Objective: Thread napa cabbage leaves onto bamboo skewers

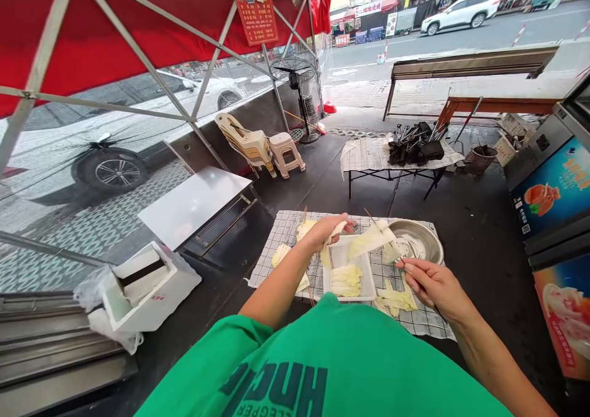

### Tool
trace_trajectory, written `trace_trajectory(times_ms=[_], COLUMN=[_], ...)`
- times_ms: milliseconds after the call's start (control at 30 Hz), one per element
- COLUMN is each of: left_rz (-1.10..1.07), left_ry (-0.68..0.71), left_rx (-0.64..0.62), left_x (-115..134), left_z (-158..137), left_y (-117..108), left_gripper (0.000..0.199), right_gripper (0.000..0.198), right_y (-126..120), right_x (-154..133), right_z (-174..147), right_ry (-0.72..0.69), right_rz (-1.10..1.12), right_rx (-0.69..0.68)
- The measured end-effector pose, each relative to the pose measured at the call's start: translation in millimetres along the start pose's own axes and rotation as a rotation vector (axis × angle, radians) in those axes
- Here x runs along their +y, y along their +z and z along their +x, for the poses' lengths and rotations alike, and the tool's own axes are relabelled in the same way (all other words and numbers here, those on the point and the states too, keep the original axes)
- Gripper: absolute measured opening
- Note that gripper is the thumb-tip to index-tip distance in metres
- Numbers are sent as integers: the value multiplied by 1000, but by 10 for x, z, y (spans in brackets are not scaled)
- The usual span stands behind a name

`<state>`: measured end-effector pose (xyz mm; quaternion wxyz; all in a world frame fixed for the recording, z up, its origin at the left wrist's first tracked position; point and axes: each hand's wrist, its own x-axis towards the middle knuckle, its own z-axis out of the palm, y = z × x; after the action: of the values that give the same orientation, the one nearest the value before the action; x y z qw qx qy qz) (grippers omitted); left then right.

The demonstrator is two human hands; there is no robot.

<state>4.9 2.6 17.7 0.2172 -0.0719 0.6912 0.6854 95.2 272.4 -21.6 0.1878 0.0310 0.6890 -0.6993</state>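
While my left hand point(325, 231) hovers just above the far-left corner of the white tray point(369, 291), its fingers are closed on a pale cabbage piece point(338, 227), lifted so nothing drags across the checked cloth point(276, 248). Across the tray's far edge, a bigger cabbage leaf point(371, 240) sits on a thin bamboo skewer point(369, 214), angled up over the rim; my right hand point(433, 285), just right of the tray, pinches something small at its fingertips, and I can't quite tell whether that's the skewer's end or a leaf scrap. Inside the tray, a neat stack of folded leaves point(345, 280) waits. Loose trimmings point(395, 298) lie right of the tray, under my right hand, within easy reach. Behind the tray's right corner sits the steel bowl point(421, 240). More cabbage point(282, 255) is left of the tray.
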Motion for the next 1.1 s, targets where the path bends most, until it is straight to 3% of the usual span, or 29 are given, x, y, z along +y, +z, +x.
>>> trace_trajectory(times_ms=[67,167,300,467,633,733,900,1100], left_rz=[56,188,394,413,372,354,122,-107], left_ry=[120,213,199,147,79,73,58,49], left_rx=[-62,-244,-346,-362,-432,-420,-373,-390], left_x=[-12,-12,31,31,-38,-48,6,47], left_z=[-8,-20,-32,-28,3,19,16,-57], left_y=[39,111,172,244,339,355,242,142], left_gripper=[34,40,20,21,27,26,55,47], right_gripper=[58,54,52,45,43,44,44,44], right_y=[4,21,11,7,67,65,-124,-484], right_x=[-44,-58,7,56,-62,-111,-93,-11], right_z=[-41,-70,-54,-41,-77,-56,-37,-175], right_ry=[35,57,-29,-323,-350,-339,-250,-120], right_rz=[54,62,-159,-525,-577,-539,-260,50], right_rx=[-36,-87,-69,198,222,188,224,179])
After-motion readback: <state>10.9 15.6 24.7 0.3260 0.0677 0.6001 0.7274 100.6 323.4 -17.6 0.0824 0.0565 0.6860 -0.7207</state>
